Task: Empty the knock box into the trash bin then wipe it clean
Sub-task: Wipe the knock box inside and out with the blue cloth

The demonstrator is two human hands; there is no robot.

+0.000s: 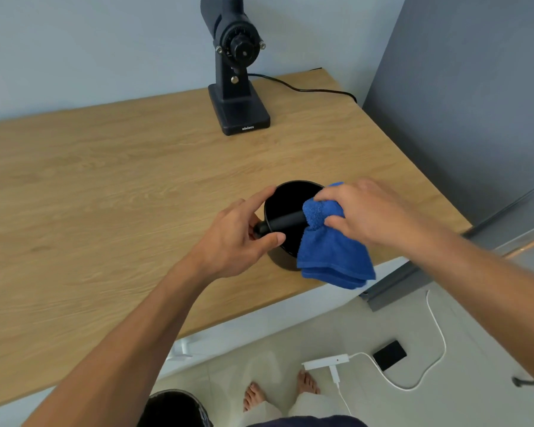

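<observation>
A black round knock box (285, 203) stands upright on the wooden counter near its front right corner. Its black knock bar (285, 222) spans the opening. My left hand (239, 238) grips the box's left wall and the bar's end. My right hand (370, 214) pinches a folded blue towel (333, 251) wrapped around the right part of the bar; the rest of the towel hangs over the box's front right side. The trash bin (173, 409), lined with a dark bag, shows at the bottom edge below the counter.
A black coffee grinder (238, 66) stands at the back of the wooden counter (105, 195), its cord running right. On the floor lie a white power strip (326, 363) with cable and a black flat device (389, 354). A grey wall rises on the right.
</observation>
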